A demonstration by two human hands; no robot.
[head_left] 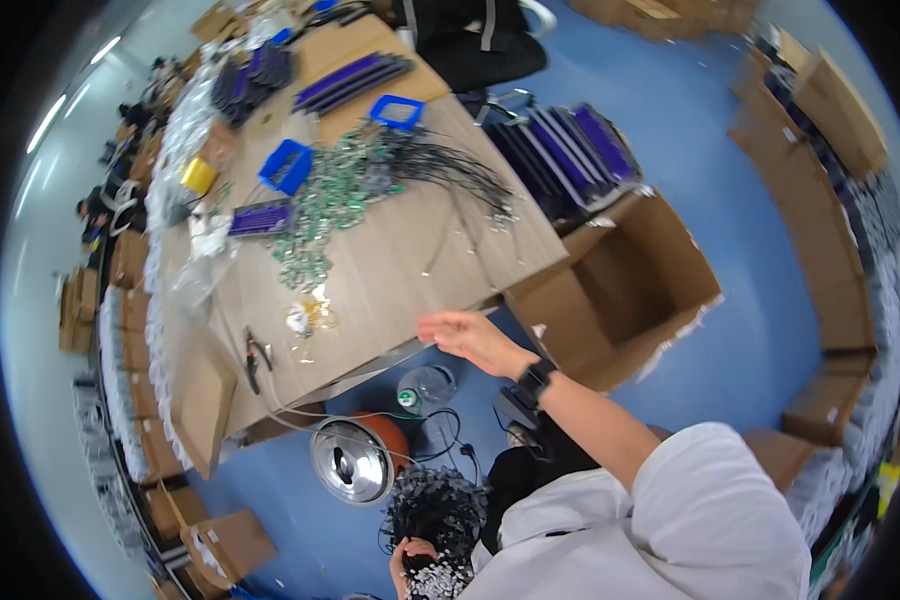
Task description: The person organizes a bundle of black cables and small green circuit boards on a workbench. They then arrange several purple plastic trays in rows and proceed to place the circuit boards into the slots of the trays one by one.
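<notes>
My right hand point(475, 340), with a black watch on its wrist, reaches over the near edge of the wooden table point(380, 280). Its fingers are stretched out and it holds nothing. Low in the picture, close to my body, my left hand point(412, 558) is closed around a thick bundle of black cables point(435, 510) with small white ends. On the table lies a heap of small green circuit boards point(330, 205) in clear wrapping. Loose black cables point(460, 165) trail from the heap toward the table's right edge.
An open cardboard box point(620, 290) stands right of the table, beside a stack of purple and black trays point(580, 150). Below the near edge are a steel-lidded orange bucket point(355, 460) and a clear plastic jug point(427, 388). Pliers point(253, 360) and blue bins point(286, 168) lie on the table.
</notes>
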